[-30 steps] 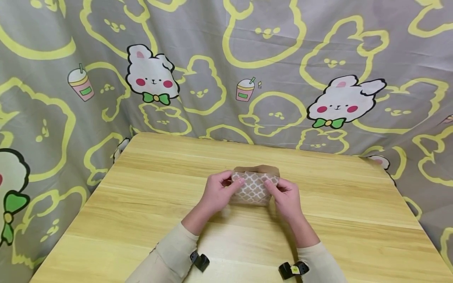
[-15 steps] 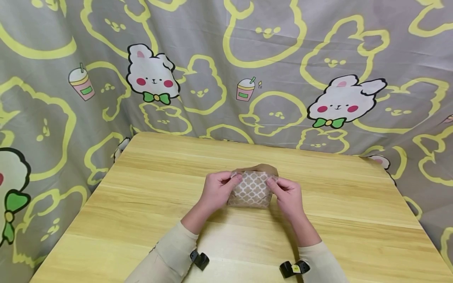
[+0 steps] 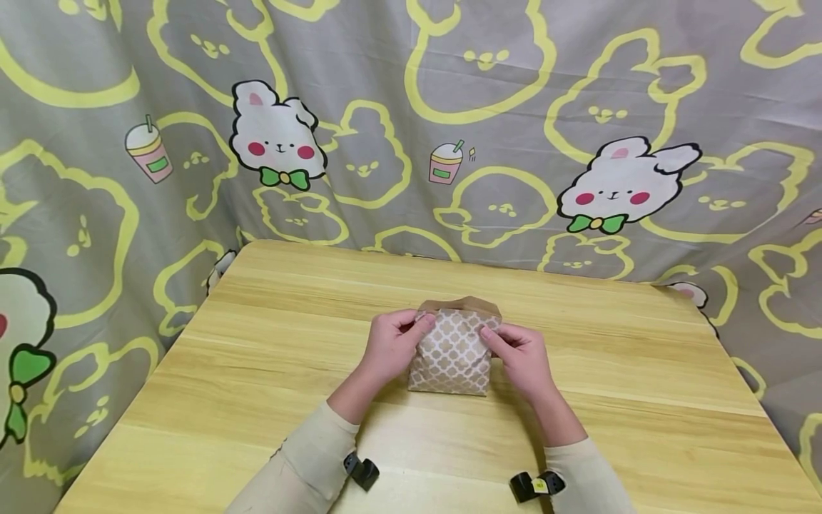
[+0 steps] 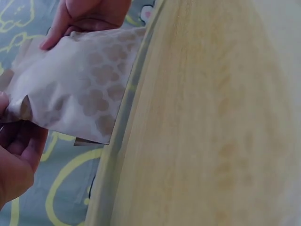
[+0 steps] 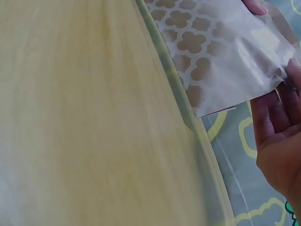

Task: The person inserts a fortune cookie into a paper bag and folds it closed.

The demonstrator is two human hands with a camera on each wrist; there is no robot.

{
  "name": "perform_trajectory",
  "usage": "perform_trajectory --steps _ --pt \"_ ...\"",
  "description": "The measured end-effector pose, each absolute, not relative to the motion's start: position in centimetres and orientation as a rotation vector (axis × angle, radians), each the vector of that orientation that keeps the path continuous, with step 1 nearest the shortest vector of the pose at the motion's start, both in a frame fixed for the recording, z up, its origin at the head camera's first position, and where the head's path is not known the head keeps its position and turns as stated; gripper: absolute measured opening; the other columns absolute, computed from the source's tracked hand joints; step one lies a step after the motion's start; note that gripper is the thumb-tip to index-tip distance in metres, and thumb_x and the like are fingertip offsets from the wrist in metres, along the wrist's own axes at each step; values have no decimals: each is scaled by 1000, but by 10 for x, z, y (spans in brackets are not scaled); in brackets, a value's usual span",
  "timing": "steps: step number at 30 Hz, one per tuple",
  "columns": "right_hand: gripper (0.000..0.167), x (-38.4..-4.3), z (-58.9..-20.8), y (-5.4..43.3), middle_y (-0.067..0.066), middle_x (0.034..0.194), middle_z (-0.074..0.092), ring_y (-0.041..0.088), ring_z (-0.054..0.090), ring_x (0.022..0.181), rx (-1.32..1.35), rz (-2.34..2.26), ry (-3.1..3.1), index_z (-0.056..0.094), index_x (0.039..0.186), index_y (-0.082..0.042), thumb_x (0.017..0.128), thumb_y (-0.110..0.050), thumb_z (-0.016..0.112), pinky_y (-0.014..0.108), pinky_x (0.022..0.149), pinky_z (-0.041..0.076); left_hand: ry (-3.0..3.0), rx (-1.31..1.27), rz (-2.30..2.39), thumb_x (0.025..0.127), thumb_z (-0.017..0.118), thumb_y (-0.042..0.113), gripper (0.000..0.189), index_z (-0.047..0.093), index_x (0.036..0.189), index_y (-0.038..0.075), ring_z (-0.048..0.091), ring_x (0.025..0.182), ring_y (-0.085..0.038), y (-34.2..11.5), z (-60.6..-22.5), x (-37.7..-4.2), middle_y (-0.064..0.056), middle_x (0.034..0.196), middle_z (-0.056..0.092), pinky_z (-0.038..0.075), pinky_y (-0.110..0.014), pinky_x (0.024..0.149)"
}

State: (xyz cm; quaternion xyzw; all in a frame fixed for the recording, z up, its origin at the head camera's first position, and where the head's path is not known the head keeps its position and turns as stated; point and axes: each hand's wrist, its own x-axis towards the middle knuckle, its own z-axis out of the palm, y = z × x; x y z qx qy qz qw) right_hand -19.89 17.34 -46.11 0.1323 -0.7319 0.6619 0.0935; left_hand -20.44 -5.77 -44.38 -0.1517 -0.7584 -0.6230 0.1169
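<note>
A brown paper bag (image 3: 452, 357) with a white quatrefoil lattice print is held up over the middle of the table. My left hand (image 3: 390, 346) pinches its upper left corner, thumb on the printed face and fingers behind. At the upper right corner my right hand (image 3: 523, 353) pinches it the same way. Plain brown paper shows along the top, behind the printed front. Both wrist views show the bag (image 4: 80, 80) creased near the thumbs, its lower edge close to the tabletop. The fingers behind the bag are partly hidden.
A light wood-grain table (image 3: 257, 400) spreads under both forearms. Behind it and at both sides hangs a grey curtain (image 3: 379, 64) with yellow outlines and white rabbits. Black wrist cameras (image 3: 362, 471) sit on the cuffs of the beige sleeves.
The bag's lower part has swung down and toward me, so more of the printed front shows. Both hands keep their pinch at the upper corners; the left has shifted slightly left.
</note>
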Motion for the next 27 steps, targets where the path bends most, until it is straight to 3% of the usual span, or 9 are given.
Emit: perform_trajectory --steps 8,10,12,15,18,22,27 --pt "12 -196 -456 173 4 71 62 10 57 61 413 2026 -2121 69 101 9 92 1 70 23 54 49 -2263 -577 -1880 94 72 16 31 63 65 7 48 56 -12 -60 -447 -204 2 59 54 39 -25 52" --pt "14 -196 -456 172 3 69 59 8 55 58 416 2010 -2121 68 102 8 91 1 70 21 52 46 -2273 -600 -1938 95 71 15 18 70 79 7 54 59 -13 -61 -448 -204 1 67 61 44 -25 54" --pt "16 -195 -456 171 6 72 63 9 58 59 402 2025 -2098 69 105 9 91 2 71 22 52 48 -2284 -611 -1958 95 70 11 8 74 98 6 50 58 -12 -61 -443 -201 0 67 56 42 -24 54" --pt "19 -196 -457 169 12 79 68 11 62 62 409 2044 -2066 69 108 10 90 5 70 24 54 51 -2299 -609 -1969 95 66 3 28 69 123 5 42 55 -8 -60 -428 -193 0 67 44 38 -22 52" --pt "21 -196 -458 169 15 86 70 14 64 65 442 2071 -2044 68 110 10 90 6 69 26 55 53 -2314 -614 -1943 95 63 -2 31 67 125 3 32 53 -7 -60 -413 -186 0 67 31 31 -21 50" --pt "19 -197 -458 170 12 93 70 15 66 70 496 2115 -2045 67 110 10 92 6 66 28 58 55 -2308 -649 -1942 96 61 -2 23 68 118 0 36 55 -9 -60 -414 -186 -5 68 37 33 -22 52" --pt "14 -196 -456 170 9 94 69 12 63 71 516 2126 -2050 67 107 8 94 5 64 25 60 53 -2266 -656 -1925 95 62 -3 12 69 105 -3 48 59 -11 -60 -411 -185 -13 86 64 41 -23 55"
